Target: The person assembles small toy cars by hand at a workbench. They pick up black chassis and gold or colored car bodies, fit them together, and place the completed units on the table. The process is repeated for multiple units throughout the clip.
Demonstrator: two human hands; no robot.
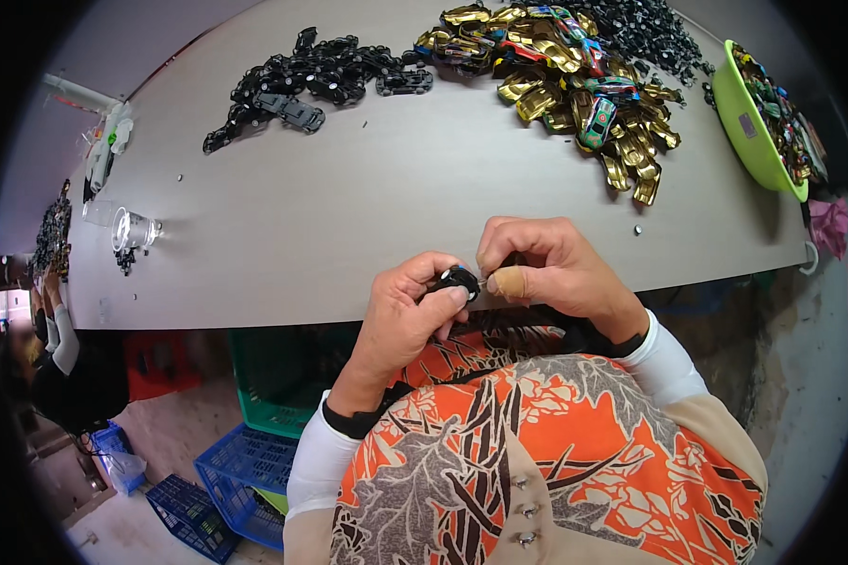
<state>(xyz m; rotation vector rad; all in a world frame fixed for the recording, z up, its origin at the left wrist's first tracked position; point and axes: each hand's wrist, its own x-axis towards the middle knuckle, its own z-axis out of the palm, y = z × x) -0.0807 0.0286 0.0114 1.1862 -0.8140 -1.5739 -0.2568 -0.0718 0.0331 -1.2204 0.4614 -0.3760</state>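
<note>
Close to the table's near edge, my left hand [393,309] pinches a small black toy car base [459,280] with a pale, shiny wheel hub showing on it. My right hand [565,268] is right beside it, thumb and fingers pressed together against a thin metal pin [483,281] at the base's side. A tan bandage wraps the right thumb. Beneath the curled right fingers is something dark, mostly hidden. Farther off lie a heap of black toy car bases [334,73] and a heap of gold-lined toy car shells [546,94].
Small black parts [645,33] are piled at the far right, near a lime-green bowl [749,118] filled with car shells. A clear plastic cup [134,229] lies at the left. Green [264,377] and blue crates [245,466] stand below the table. Another person [71,367] works at far left.
</note>
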